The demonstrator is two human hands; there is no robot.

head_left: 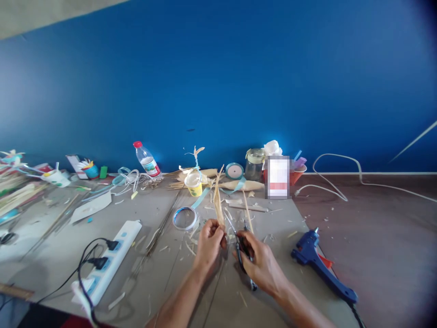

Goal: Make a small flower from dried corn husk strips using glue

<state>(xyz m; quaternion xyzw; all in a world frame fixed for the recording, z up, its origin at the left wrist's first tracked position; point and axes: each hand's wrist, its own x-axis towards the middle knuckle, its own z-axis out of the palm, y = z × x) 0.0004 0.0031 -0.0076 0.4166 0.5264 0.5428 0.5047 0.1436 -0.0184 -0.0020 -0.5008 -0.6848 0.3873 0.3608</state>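
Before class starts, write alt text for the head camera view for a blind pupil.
A left hand holds a dry husk while the right hand holds scissors beside it, over a table strewn with scraps. A glue gun lies right, a power strip left.

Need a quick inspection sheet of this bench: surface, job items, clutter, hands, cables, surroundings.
Surface: grey tabletop, littered with pale scraps.
Job's things: dried husk strip, held roughly upright; black-handled scissors, blade near its lower end.
Clutter: tape roll, yellow cup, red-capped bottle; blue glue gun lying at right.
Hands: left hand pinches the strip in its fingers; right hand grips the scissors. Whether the blades are open: cannot tell.
Cables: two black plugs in the white power strip; loose white cable at right.
Surroundings: blue wall behind. Other people: nothing seen.
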